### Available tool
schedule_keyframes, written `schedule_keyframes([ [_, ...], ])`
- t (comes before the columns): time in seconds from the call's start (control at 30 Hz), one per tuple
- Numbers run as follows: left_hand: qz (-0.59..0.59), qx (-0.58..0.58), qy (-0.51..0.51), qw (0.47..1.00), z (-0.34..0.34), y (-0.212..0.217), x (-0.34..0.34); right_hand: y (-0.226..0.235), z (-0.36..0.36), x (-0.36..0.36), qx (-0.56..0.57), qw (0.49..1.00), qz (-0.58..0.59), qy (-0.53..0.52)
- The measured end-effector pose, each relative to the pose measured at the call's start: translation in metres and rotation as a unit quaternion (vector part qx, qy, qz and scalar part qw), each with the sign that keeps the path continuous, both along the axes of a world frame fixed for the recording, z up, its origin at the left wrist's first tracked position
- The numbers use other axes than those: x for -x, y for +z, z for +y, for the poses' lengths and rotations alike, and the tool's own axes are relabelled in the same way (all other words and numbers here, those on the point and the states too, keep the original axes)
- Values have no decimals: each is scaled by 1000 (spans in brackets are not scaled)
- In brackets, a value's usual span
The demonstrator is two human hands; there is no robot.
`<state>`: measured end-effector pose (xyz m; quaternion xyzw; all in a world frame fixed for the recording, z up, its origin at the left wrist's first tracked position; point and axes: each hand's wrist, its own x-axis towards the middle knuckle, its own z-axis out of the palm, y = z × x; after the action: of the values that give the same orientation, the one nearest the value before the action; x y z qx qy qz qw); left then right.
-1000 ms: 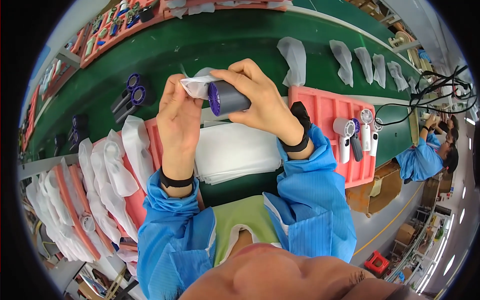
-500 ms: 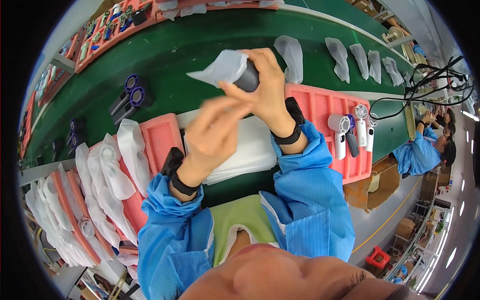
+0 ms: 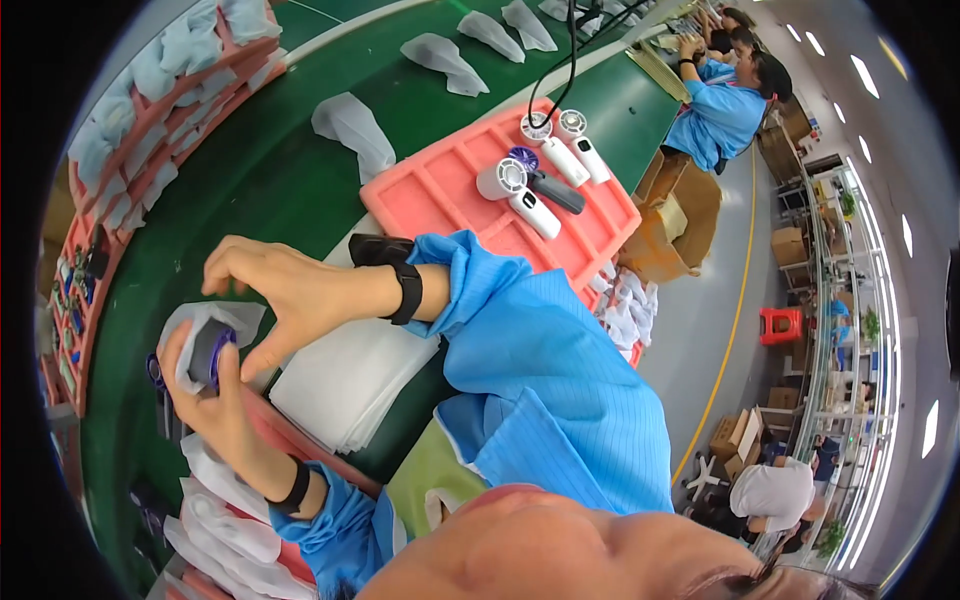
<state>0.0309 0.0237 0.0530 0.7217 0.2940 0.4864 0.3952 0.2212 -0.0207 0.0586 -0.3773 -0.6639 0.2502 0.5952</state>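
My left hand (image 3: 232, 420) grips a dark grey handheld fan (image 3: 206, 356) by its round head, which has a purple rim. A thin white bag (image 3: 180, 330) wraps part of the fan and hides its handle. Just right of it, my right hand (image 3: 290, 292) is open, thumb and fingers apart, holding nothing. Below my right wrist lies a stack of thin white bags or sheets (image 3: 345, 400). Partly behind my left hand, another dark fan with a purple ring (image 3: 155, 370) rests on the green table.
A pink foam tray (image 3: 425, 197) to the right bears several handheld fans, including a white one (image 3: 533, 210). Wrapped items, one close by (image 3: 355, 135), lie along the green belt (image 3: 290, 180). Black cables (image 3: 572, 60) hang over the tray. Co-workers (image 3: 715, 105) sit at far right.
The bagged fan has passed from my right hand to my left. My right hand has let go and opened. The view has swung to the right.
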Motion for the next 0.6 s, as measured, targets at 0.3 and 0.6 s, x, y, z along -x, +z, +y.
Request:
schedule_keyframes([
  [0.3, -208, 12, 66, 976, -9, 3, -46, -28, 11, -34, 25, 979, -184, -78],
  [0.6, -184, 53, 124, 974, -22, -32, -65, -52, 21, -18, -77, 919, -261, -285],
])
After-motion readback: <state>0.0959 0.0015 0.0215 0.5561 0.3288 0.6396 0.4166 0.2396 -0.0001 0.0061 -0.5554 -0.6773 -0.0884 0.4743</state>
